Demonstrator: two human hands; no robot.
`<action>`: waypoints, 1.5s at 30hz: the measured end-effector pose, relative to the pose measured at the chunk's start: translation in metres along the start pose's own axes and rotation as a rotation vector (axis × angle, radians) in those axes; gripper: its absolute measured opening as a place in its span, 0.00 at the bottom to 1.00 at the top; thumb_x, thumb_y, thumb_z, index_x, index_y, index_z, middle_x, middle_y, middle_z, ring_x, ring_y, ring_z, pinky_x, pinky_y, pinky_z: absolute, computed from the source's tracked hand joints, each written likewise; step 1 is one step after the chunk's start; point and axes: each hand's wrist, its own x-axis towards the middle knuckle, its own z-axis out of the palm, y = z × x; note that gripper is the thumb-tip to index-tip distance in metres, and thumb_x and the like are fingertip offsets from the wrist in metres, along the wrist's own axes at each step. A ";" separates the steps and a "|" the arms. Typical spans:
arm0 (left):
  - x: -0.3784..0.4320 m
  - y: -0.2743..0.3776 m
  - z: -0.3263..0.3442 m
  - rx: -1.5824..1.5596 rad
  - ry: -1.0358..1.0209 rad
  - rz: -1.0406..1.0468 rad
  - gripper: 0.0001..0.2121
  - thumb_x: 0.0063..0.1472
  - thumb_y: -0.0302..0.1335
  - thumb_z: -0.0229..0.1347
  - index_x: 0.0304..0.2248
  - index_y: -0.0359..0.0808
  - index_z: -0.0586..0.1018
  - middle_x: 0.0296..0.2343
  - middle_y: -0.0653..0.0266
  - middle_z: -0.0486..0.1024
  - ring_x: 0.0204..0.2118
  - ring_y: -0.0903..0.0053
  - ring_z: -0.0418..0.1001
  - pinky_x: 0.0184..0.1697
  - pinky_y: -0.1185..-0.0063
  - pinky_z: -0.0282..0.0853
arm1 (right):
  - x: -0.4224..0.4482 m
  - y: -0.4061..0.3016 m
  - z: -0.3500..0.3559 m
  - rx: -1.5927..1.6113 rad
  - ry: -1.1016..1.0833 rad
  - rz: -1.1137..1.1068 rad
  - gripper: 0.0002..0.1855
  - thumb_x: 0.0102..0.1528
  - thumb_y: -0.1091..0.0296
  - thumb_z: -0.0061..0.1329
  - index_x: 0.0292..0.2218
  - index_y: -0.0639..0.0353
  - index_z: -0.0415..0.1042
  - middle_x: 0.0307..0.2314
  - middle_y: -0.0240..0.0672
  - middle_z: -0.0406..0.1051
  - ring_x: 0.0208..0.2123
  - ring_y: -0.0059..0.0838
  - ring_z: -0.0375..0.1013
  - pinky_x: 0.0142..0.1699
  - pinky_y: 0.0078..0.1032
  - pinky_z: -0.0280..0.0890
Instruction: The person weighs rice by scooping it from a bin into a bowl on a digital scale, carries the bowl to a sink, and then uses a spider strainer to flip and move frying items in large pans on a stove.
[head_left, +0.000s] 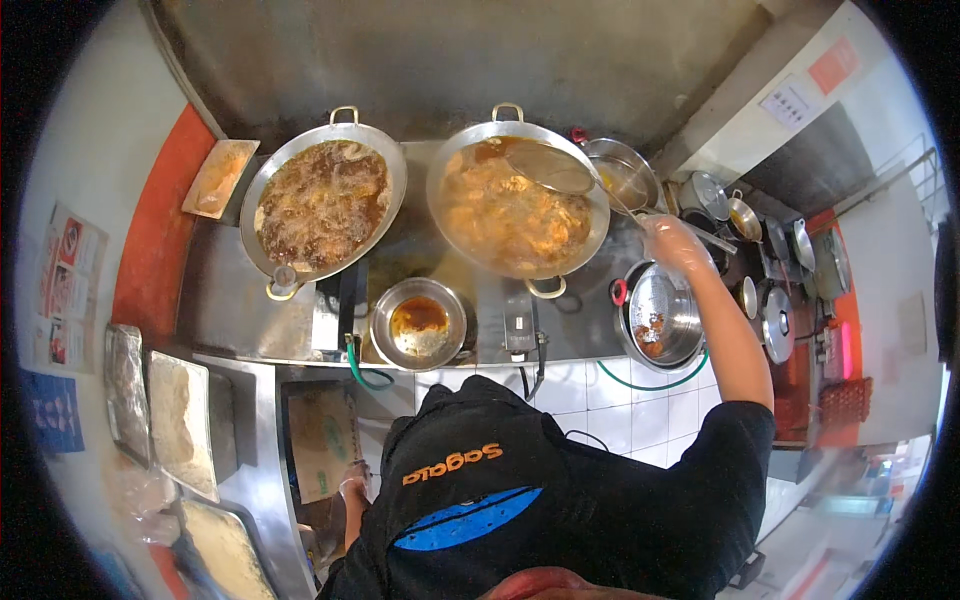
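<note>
In a clear plastic glove, my right hand (679, 244) grips the long metal handle of a wire-mesh skimmer (551, 169). The mesh is over the right wok (600, 236), where pieces of food fry in bubbling oil (517, 214). Just below that hand is a perforated metal basket (671, 304) set in a pot, with a few brown bits inside. Low beside my body is my left hand (355, 478), also gloved; its fingers are too indistinct to read. To the left, a second wok (397, 180) holds foaming brown oil (322, 206).
A steel bowl (380, 322) with brown liquid sits at the counter's front edge. Behind the basket stands another pot (634, 161). Trays of pale flour (180, 420) line the left side. Pots and lids (778, 322) crowd the right. Green hoses (364, 371) hang in front.
</note>
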 end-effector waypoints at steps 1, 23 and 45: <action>0.001 0.000 0.001 -0.082 0.007 -0.044 0.11 0.53 0.32 0.50 0.33 0.34 0.76 0.29 0.62 0.74 0.28 0.72 0.71 0.29 0.73 0.65 | 0.000 0.005 0.006 0.023 0.031 -0.018 0.12 0.50 0.74 0.36 0.33 0.64 0.71 0.32 0.55 0.69 0.37 0.53 0.69 0.43 0.41 0.62; -0.013 -0.008 0.010 -0.203 0.001 -0.011 0.13 0.55 0.35 0.47 0.33 0.35 0.76 0.30 0.53 0.75 0.34 0.62 0.74 0.33 0.66 0.66 | 0.044 0.062 0.045 0.736 -0.509 0.130 0.07 0.39 0.75 0.49 0.13 0.62 0.67 0.10 0.33 0.61 0.10 0.23 0.58 0.14 0.25 0.48; -0.043 -0.018 0.021 0.112 -0.151 0.111 0.11 0.53 0.31 0.49 0.36 0.40 0.76 0.34 0.58 0.74 0.36 0.66 0.72 0.36 0.70 0.67 | 0.005 -0.042 0.138 1.815 -0.474 0.648 0.17 0.44 0.80 0.40 0.39 0.75 0.58 0.24 0.47 0.68 0.09 0.18 0.59 0.08 0.12 0.54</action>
